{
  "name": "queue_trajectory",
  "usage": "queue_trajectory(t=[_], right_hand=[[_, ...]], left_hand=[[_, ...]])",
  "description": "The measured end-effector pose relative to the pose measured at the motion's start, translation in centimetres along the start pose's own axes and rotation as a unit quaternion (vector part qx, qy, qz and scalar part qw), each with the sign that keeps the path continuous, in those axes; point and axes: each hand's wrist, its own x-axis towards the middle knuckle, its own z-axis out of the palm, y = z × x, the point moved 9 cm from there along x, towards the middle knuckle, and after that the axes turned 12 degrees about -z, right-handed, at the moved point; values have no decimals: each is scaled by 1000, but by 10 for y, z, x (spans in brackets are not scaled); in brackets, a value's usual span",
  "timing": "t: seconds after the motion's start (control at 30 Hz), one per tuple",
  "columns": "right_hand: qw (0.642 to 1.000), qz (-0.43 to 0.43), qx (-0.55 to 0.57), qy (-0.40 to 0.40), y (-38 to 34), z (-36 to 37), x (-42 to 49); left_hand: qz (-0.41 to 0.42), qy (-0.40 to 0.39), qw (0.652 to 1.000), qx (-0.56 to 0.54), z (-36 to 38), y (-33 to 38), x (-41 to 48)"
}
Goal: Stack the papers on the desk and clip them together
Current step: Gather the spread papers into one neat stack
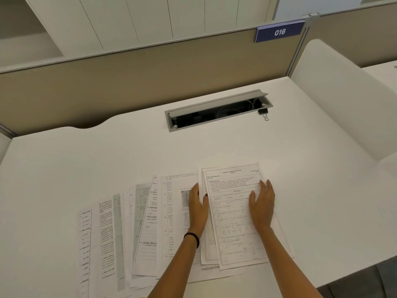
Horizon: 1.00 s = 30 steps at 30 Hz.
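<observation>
Both hands lay flat and open on the printed sheets, gripping nothing. The left hand [198, 206] pressed along the left edge of the top sheet [234, 214], its thumb over that edge and its fingers on the page beneath; the right hand [262, 204] rested palm-down on the same sheet's right half. That sheet sat a little askew on a second one whose edges showed at its left and bottom, so the pile seemed only just started. Most of the papers [129, 229] were spread in an overlapping fan toward nine o'clock from the hands, running off the near edge of the white counter [311, 168]. None of them looked squared up. The binder clip [263, 113] sat untouched at about one o'clock, well apart from the papers, just beside the right end of the open cable tray [217, 110] sunk into the counter. Judged from this, the gathering was at an early stage: the fanned sheets had yet to be collected onto the pile, the edges aligned, the clip fetched and fastened.
</observation>
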Motion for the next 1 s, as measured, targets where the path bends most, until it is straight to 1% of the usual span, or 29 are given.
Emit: queue_trajectory(t=[0.17, 0.3, 0.4, 0.5, 0.57, 0.63, 0.8, 1.0], right_hand=[[1000, 8, -14, 12, -12, 8, -7], [1000, 15, -22, 2, -20, 18, -10], [1000, 16, -10, -4, -21, 19, -9], [999, 42, 2, 24, -13, 6, -8], [995, 76, -33, 53, -2, -8, -13], [991, 102, -52, 66, 8, -15, -21], [995, 72, -46, 50, -4, -12, -33], [996, 71, -48, 30, -23, 1, -42]], left_hand=[[13, -3, 999, 35, 8, 5, -5], [14, 8, 1000, 18, 5, 5, -6], [5, 1, 1000, -12, 1, 4, -4], [-10, -1, 999, -34, 0, -5, 1], [-18, -3, 999, -48, 1, -9, 2], [-19, -3, 999, -46, 3, -8, 3], [4, 25, 999, -20, 4, -2, 6], [-5, -25, 999, -42, 14, 5, -1]])
